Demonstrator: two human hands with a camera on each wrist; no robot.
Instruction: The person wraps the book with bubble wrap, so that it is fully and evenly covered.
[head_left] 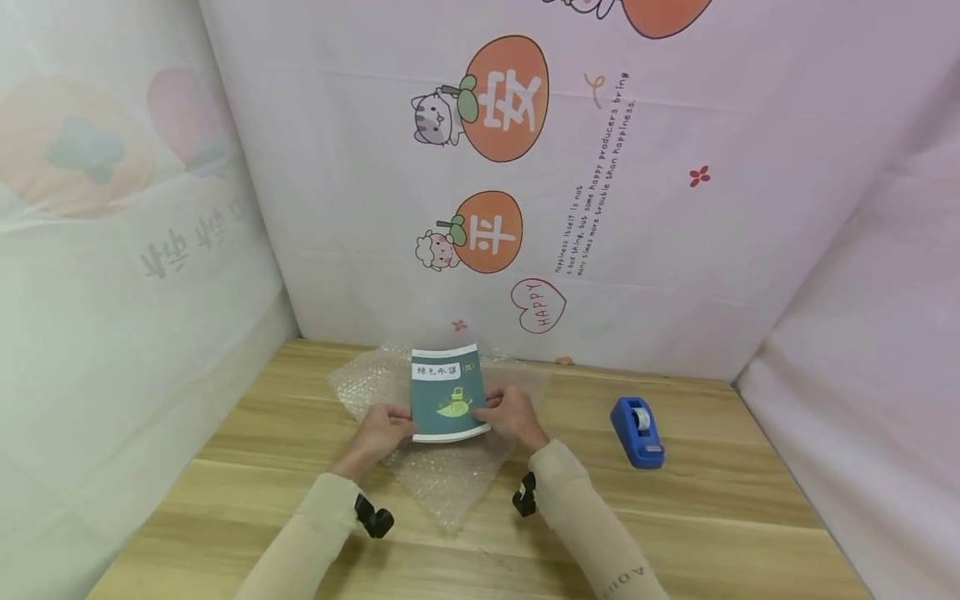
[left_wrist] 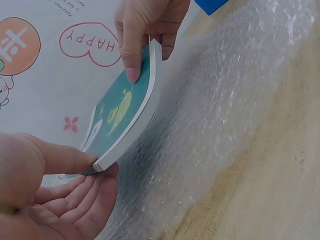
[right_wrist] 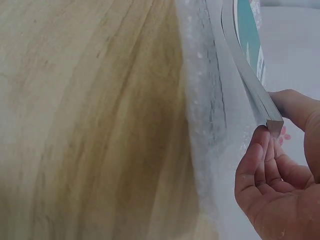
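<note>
A green paperback book (head_left: 450, 400) with a white title label and a yellow leaf drawing is held between both hands, slightly bowed. My left hand (head_left: 385, 432) pinches its left edge, thumb on the cover and fingers beneath, as the left wrist view shows. On the opposite edge, my right hand (head_left: 513, 414) pinches the book the same way; in the right wrist view the thumb and fingers meet at a corner of the page block (right_wrist: 250, 80). Under the book, a sheet of clear bubble wrap (head_left: 450, 483) lies spread on the table with one corner toward me.
A blue tape dispenser (head_left: 637, 432) with a roll of tape stands on the wooden table (head_left: 720, 517) to the right. Printed white cloth (head_left: 360, 208) hangs behind the table, and more cloth hangs along both sides.
</note>
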